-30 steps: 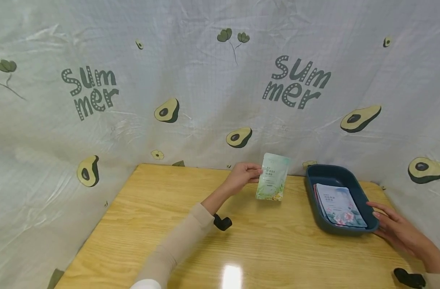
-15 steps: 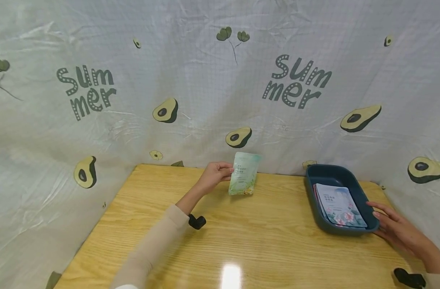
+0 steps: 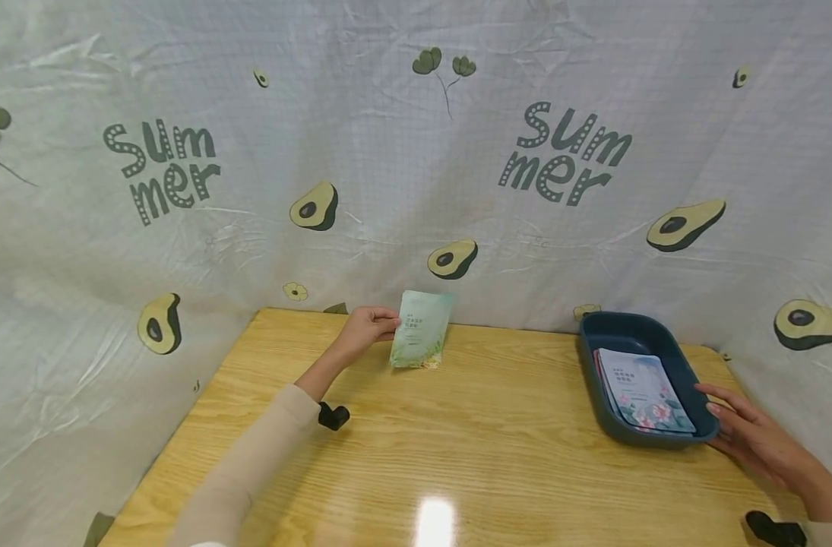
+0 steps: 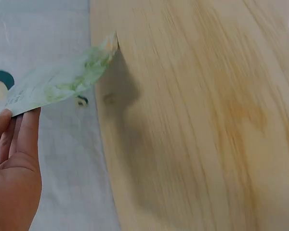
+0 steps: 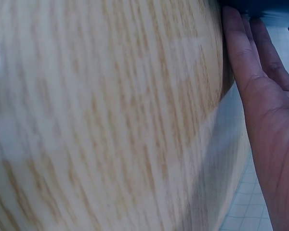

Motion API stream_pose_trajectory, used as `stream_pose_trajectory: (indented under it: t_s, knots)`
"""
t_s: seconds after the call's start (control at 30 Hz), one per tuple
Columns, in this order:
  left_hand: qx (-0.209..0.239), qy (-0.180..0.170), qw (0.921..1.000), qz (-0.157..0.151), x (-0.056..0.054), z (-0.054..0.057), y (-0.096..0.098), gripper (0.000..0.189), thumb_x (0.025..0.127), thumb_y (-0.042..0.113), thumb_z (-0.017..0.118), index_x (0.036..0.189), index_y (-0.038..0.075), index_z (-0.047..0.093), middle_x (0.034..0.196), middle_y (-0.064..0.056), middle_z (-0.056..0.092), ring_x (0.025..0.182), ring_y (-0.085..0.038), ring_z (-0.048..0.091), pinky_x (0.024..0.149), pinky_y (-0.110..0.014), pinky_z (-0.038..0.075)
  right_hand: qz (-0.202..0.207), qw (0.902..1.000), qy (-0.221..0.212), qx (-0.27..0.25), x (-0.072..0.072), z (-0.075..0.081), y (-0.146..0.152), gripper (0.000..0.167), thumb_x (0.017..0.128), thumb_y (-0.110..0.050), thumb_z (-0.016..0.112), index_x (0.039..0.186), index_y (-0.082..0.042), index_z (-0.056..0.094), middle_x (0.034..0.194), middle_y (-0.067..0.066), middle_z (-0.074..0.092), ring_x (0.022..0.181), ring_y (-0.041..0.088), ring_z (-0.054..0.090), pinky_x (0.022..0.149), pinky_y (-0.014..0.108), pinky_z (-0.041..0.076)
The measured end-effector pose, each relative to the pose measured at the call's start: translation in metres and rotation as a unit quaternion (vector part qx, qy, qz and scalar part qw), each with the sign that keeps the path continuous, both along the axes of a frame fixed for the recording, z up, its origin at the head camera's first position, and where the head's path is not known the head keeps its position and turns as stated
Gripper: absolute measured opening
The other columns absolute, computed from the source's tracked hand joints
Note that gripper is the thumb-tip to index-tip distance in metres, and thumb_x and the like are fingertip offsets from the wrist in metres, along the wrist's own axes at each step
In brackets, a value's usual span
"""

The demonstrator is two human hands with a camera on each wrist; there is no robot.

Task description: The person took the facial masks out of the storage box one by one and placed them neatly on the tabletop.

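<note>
In the head view, the left hand [image 3: 368,328] held a pale green packet [image 3: 421,328] by its side edge, thumb and fingers closed together on it; the packet stood tilted up near the far edge of the wooden surface [image 3: 498,433], printed side showing, greenery and yellow flowers along its bottom; whether that bottom edge touched the surface could not be told; the right hand [image 3: 760,439] was well apart, its fingers lightly bent to nearly straight, touching the near end of a dark blue basin [image 3: 631,328] without wrapping round it; inside the basin lay a small stack of packets [image 3: 644,391], the top one pale with pink flowers, a reddish edge peeping out beneath; beige sleeves [image 3: 251,456] covered the arms, and behind everything hung a pale cloth [image 3: 374,137] printed with avocados and the word "summer".

In the left wrist view, the thumb lay on one face of the green packet and the fingers behind it, pinching it near a corner; the packet slanted across the border between cloth and surface, and a shadow fell on the wood beside it.

In the right wrist view, the fingers reached out nearly straight, slightly apart, their tips against the blue basin, of which only a corner showed.
</note>
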State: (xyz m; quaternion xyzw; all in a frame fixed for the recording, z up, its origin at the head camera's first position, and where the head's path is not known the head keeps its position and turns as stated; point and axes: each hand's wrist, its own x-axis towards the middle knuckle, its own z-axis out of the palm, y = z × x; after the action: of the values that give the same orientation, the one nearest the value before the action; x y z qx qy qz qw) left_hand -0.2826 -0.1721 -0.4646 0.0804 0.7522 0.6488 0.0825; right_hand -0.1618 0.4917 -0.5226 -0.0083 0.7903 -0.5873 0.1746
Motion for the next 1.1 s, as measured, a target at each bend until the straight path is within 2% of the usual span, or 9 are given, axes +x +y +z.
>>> stream_pose_trajectory:
  t_s: [0.17,0.37,0.5,0.6,0.73,0.87,1.1]
  knots:
    - [-0.021,-0.011,0.9996,0.015,-0.002,-0.006,-0.026,0.026,0.102,0.003,0.06,0.121,-0.015,0.065,0.118,-0.026,0.067,0.098,-0.019,0.072,0.1,-0.052,0.054,0.0,0.9999,0.004,0.012,-0.001,-0.001,-0.001,0.046,0.113,-0.031,0.039,0.157,-0.039,0.028,0.158,0.01,0.009,0.101,-0.02,0.047,0.081,0.018,0.056]
    - [-0.035,-0.02,0.9987,0.032,-0.004,-0.012,-0.046,0.027,0.102,0.003,0.06,0.121,-0.016,0.065,0.12,-0.029,0.066,0.095,-0.018,0.072,0.101,-0.054,0.053,0.001,0.9999,0.01,0.007,-0.001,-0.002,0.0,0.045,0.113,-0.028,0.038,0.156,-0.04,0.029,0.152,-0.002,0.019,0.102,-0.018,0.049,0.081,0.018,0.056]
    - [-0.061,-0.008,0.9978,0.025,-0.007,-0.015,-0.057,0.027,0.102,0.003,0.058,0.12,-0.016,0.065,0.119,-0.029,0.066,0.097,-0.022,0.072,0.099,-0.055,0.053,0.002,0.9999,0.012,0.005,-0.001,-0.003,0.0,0.046,0.113,-0.028,0.037,0.156,-0.041,0.028,0.151,-0.009,0.018,0.102,-0.019,0.048,0.081,0.017,0.056]
    - [-0.085,-0.002,0.9962,0.019,-0.008,-0.017,-0.063,0.025,0.102,0.002,0.059,0.117,-0.015,0.067,0.117,-0.027,0.068,0.094,-0.021,0.073,0.095,-0.053,0.056,0.005,0.9999,0.012,0.007,-0.001,-0.003,0.001,0.046,0.113,-0.029,0.037,0.156,-0.041,0.028,0.152,-0.011,0.017,0.102,-0.02,0.046,0.081,0.016,0.056]
    - [-0.119,0.001,0.9927,0.021,-0.009,-0.02,-0.07,0.021,0.1,0.001,0.06,0.11,-0.014,0.07,0.103,-0.019,0.073,0.082,-0.014,0.072,0.085,-0.046,0.062,0.0,0.9999,0.009,0.011,-0.002,-0.004,0.001,0.044,0.113,-0.03,0.038,0.154,-0.043,0.029,0.157,-0.006,0.012,0.101,-0.021,0.046,0.08,0.016,0.055]
    - [-0.144,-0.004,0.9892,0.027,-0.009,-0.022,-0.077,0.018,0.099,0.001,0.061,0.104,-0.014,0.07,0.092,-0.013,0.073,0.078,-0.013,0.07,0.081,-0.042,0.064,-0.003,1.0,0.006,-0.003,-0.003,-0.004,0.001,0.044,0.113,-0.028,0.038,0.154,-0.043,0.03,0.157,-0.007,0.01,0.101,-0.019,0.048,0.08,0.016,0.055]
    - [-0.18,-0.02,0.9833,0.02,-0.006,-0.02,-0.088,0.017,0.101,0.001,0.06,0.101,-0.014,0.069,0.095,-0.019,0.07,0.079,-0.015,0.069,0.081,-0.041,0.064,0.001,0.9998,0.005,-0.021,-0.003,-0.004,0.003,0.044,0.113,-0.026,0.038,0.153,-0.043,0.032,0.147,-0.012,0.022,0.101,-0.017,0.051,0.08,0.017,0.057]
